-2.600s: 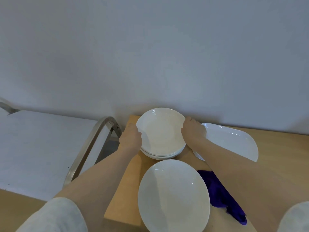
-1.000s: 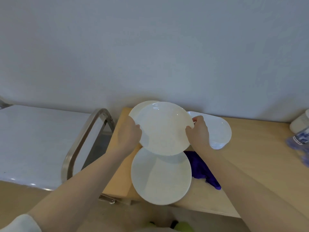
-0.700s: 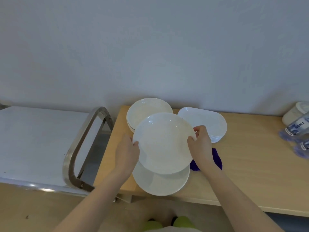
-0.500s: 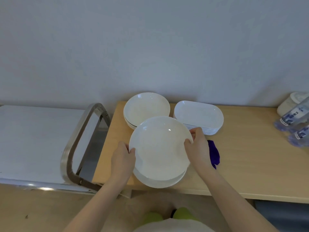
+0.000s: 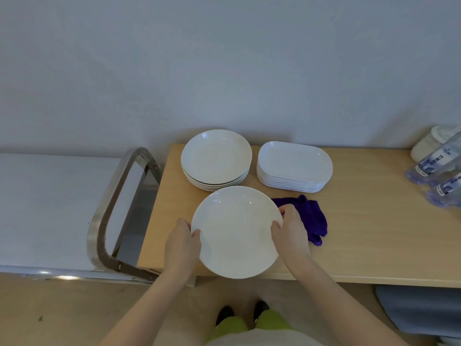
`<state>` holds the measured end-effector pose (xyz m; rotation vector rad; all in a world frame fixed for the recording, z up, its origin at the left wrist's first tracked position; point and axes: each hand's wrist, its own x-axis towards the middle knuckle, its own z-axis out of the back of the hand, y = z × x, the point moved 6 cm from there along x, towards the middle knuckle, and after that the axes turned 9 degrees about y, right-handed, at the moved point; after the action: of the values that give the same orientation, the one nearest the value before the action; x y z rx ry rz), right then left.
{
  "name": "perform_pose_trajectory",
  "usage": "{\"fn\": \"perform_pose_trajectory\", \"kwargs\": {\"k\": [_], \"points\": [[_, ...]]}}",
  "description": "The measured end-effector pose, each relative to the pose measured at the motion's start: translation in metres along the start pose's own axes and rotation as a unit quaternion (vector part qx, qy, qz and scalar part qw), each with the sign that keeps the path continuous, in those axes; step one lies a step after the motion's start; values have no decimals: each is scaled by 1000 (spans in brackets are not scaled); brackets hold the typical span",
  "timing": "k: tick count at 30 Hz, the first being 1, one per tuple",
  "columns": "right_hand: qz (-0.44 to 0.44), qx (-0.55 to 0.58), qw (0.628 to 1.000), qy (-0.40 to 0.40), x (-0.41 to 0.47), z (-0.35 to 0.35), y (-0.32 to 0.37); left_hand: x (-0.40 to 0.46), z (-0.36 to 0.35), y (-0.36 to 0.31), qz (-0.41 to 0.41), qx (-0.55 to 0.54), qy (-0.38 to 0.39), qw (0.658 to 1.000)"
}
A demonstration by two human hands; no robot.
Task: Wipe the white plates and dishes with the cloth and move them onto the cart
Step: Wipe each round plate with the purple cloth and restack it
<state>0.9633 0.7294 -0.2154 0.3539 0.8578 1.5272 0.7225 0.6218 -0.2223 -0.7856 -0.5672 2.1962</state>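
A round white plate (image 5: 235,231) lies at the front edge of the wooden table (image 5: 361,233), over the plate that was there before. My left hand (image 5: 183,242) grips its left rim and my right hand (image 5: 289,233) grips its right rim. Behind it stands a stack of round white plates (image 5: 215,158), and to the right of that a stack of oblong white dishes (image 5: 294,166). A purple cloth (image 5: 311,218) lies crumpled on the table just right of my right hand. The cart (image 5: 45,208) with its white top and metal handle (image 5: 109,203) stands left of the table.
Plastic water bottles (image 5: 439,171) and a white container (image 5: 429,141) sit at the table's far right by the wall. A grey wall runs behind the table. My shoes (image 5: 242,313) show on the floor below the table's front edge.
Both hands lifted the top plate off the round stack, carried it toward me and lowered it onto the plate at the table's front edge. The view pulled back.
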Motion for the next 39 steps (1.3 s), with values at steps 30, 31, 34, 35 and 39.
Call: {"fn": "perform_pose_trajectory", "kwargs": {"k": [30, 31, 34, 35, 39], "points": [[57, -288, 956, -21, 32, 11, -9, 7, 7, -7, -42, 42, -4, 998], [40, -307, 951, -5, 35, 10, -15, 6, 8, -7, -43, 39, -8, 998], [-5, -340, 940, 28, 43, 8, -34, 5, 8, -6, -37, 33, -14, 999], [-6, -348, 937, 29, 45, 9, -37, 5, 8, -5, -33, 31, -13, 999], [34, -379, 924, 17, 46, 14, -40, 5, 4, -2, -30, 23, -6, 999]]}}
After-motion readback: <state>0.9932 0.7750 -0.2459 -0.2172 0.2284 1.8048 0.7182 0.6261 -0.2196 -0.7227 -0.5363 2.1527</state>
